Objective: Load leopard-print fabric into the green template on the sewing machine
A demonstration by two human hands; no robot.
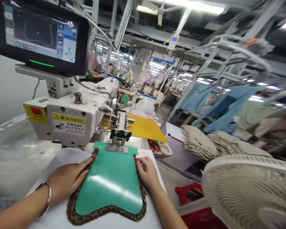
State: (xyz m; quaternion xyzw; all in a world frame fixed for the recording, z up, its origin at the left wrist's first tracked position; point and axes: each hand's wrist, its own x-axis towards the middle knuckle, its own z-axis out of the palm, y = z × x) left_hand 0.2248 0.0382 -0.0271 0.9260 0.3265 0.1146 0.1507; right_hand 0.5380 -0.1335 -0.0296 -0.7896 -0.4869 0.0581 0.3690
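Note:
A green plastic template (109, 181) lies flat on a leopard-print fabric piece (83, 218), whose brown edge shows around its sides and bottom. My left hand (68, 178), with a silver bangle at the wrist, lies with fingers stretched along the left fabric edge near its top corner. On the opposite side, my right hand (147, 171) has bent fingers, with thumb and forefinger closed at the upper right fabric edge. The template's top end reaches under the metal clamp (118, 148) of the sewing machine (64, 117). White sheeting (50, 162) lies beneath the fabric.
The machine's screen (41, 33) stands upper left. Beyond the clamp are a yellow sheet (145, 127), red-handled scissors (153, 145) and a tape roll (166, 149). Stacked fabric pieces (200, 141), a large fan (252, 190) and a red stool (189, 192) are at right.

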